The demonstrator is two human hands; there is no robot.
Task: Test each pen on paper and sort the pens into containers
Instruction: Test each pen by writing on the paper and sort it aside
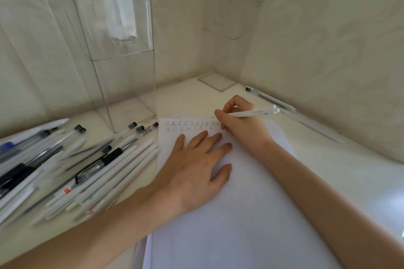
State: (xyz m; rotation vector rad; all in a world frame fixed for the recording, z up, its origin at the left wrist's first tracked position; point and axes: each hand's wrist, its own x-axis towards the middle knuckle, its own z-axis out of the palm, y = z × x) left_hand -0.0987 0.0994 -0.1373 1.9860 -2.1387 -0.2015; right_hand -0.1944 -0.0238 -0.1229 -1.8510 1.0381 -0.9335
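White paper (240, 203) is pressed flat by the left hand (196, 172), fingers spread; a white pen (251, 113) is gripped by the right hand (238, 120), tip hidden.

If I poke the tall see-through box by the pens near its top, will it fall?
Probably. The tall clear container stands high on a small base and looks empty, so it is likely light and tippy. Its smooth walls may feel slippery. Falling left, it might scatter the pens.
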